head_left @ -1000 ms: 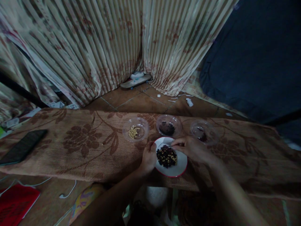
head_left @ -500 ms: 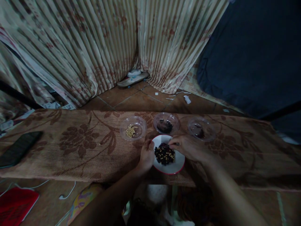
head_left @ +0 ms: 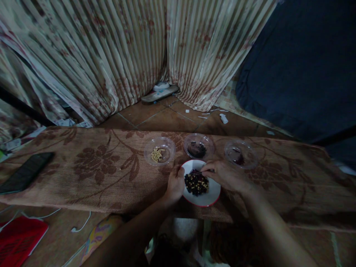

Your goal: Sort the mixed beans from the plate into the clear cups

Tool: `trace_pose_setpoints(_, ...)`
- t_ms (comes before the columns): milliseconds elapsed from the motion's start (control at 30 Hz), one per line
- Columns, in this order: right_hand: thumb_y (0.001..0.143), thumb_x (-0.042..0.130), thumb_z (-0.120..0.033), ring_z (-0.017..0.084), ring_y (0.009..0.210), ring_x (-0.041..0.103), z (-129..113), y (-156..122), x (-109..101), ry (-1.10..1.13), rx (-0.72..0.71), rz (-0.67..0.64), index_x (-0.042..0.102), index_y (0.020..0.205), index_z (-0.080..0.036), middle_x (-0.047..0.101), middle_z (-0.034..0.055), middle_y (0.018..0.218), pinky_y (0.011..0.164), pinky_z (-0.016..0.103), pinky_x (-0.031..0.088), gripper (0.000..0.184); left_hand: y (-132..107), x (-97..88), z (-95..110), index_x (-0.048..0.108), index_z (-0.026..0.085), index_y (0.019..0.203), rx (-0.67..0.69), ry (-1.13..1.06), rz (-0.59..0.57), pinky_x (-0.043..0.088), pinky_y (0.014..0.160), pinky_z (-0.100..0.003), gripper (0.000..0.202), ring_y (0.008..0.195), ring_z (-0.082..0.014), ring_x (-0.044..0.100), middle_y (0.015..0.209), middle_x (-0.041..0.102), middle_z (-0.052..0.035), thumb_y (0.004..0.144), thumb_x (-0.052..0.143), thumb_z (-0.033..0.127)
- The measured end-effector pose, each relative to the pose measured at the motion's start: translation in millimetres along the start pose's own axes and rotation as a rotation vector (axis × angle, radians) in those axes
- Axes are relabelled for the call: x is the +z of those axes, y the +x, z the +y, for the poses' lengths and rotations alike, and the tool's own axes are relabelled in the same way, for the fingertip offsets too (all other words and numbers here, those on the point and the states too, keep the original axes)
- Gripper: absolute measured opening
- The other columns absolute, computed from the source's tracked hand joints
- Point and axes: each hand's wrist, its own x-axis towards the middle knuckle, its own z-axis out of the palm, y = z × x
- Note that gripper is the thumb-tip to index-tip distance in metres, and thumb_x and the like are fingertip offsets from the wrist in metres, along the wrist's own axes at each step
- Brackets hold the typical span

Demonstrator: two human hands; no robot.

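A white plate point(head_left: 214, 191) with a red rim holds a heap of mixed dark and pale yellow beans point(head_left: 197, 183). My left hand point(head_left: 175, 183) is closed on the plate's left rim, thumb on top. Over the plate, my right hand point(head_left: 222, 173) pinches thin metal tweezers point(head_left: 196, 173), their tips at the upper edge of the heap. Whether a bean sits between the tips is too small to tell. Behind the plate stand three clear plastic bowls: the left bowl point(head_left: 168, 142) with yellow beans, the middle bowl point(head_left: 205, 138) with black ones, the right bowl point(head_left: 250, 155) with a few dark reddish ones.
A brown patterned cloth point(head_left: 133, 193) covers the narrow table. At its left end lies a dark phone point(head_left: 26, 172). Beyond the table, a skateboard point(head_left: 160, 94) and small white scraps lie on the tiled floor by striped curtains point(head_left: 133, 48). A red basket point(head_left: 20, 241) is at lower left.
The whole view has shifted slightly, so things appear a little further right. Both hands keep their hold, and the tweezers stay over the upper part of the heap.
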Motion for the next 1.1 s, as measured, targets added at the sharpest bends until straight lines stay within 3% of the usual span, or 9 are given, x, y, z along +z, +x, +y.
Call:
trace_pose_setpoints(167, 0.081, 0.053, -0.031, 0.018, 0.077, 0.062, 11.1, -0.4, -0.2, 0.143, 0.010, 0.048, 0.071, 0.086, -0.023, 0.070, 0.0025, 0.087, 0.067, 0.027, 0.044, 0.020, -0.3, 0.3, -0.2, 0.063, 0.016, 0.096, -0.014, -0.012, 0.022, 0.040, 0.093, -0.032, 0.029, 0.100, -0.0195, 0.058, 0.102, 0.067, -0.0078, 0.081, 0.041, 0.026)
trace_pose_setpoints(333, 0.081, 0.054, -0.034, 0.017, 0.077, 0.062, 9.4, 6.5, -1.8, 0.303, -0.022, 0.164, 0.070, 0.087, -0.021, 0.069, 0.0028, 0.088, 0.067, 0.026, 0.045, 0.021, 0.4, 1.2, -4.6, 0.062, 0.016, 0.093, -0.003, -0.027, 0.003, 0.044, 0.086, -0.032, 0.030, 0.089, -0.0195, 0.060, 0.094, 0.068, -0.0074, 0.081, 0.039, 0.029)
trace_pose_setpoints(567, 0.083, 0.053, -0.032, 0.016, 0.081, 0.062, -27.6, 34.0, 9.7, 0.297, -0.055, 0.430, 0.069, 0.091, -0.023, 0.068, 0.0020, 0.089, 0.073, 0.026, 0.046, 0.020, -0.8, -0.1, -0.3, 0.061, 0.016, 0.092, 0.018, -0.012, -0.014, 0.043, 0.086, -0.032, 0.028, 0.091, -0.0190, 0.059, 0.097, 0.067, -0.0081, 0.082, 0.037, 0.026)
trace_pose_setpoints(767, 0.084, 0.051, -0.028, 0.016, 0.081, 0.062, -50.4, 51.0, 24.6, 0.211, -0.080, 0.430, 0.069, 0.094, -0.022, 0.068, 0.0031, 0.088, 0.074, 0.026, 0.045, 0.021, 1.2, 1.7, -7.0, 0.061, 0.018, 0.093, 0.096, -0.029, -0.033, 0.042, 0.088, -0.032, 0.029, 0.094, -0.0184, 0.058, 0.100, 0.066, -0.0068, 0.084, 0.035, 0.026)
trace_pose_setpoints(967, 0.082, 0.053, -0.034, 0.016, 0.078, 0.063, -33.0, 39.0, 16.7, 0.246, 0.011, 0.454, 0.069, 0.091, -0.022, 0.070, 0.0021, 0.089, 0.072, 0.027, 0.046, 0.022, 0.3, 1.6, -6.6, 0.060, 0.016, 0.094, 0.054, -0.036, -0.020, 0.045, 0.081, -0.030, 0.029, 0.083, -0.0175, 0.060, 0.091, 0.067, -0.0069, 0.083, 0.036, 0.027)
trace_pose_setpoints(1100, 0.079, 0.056, -0.034, 0.018, 0.077, 0.064, -10.5, 26.6, 7.4, 0.237, 0.084, 0.385, 0.070, 0.090, -0.022, 0.071, 0.0019, 0.089, 0.069, 0.027, 0.047, 0.021, -0.6, 0.6, -3.3, 0.062, 0.015, 0.091, 0.019, -0.042, -0.018, 0.045, 0.080, -0.030, 0.028, 0.082, -0.0180, 0.060, 0.088, 0.068, -0.0064, 0.081, 0.038, 0.027)
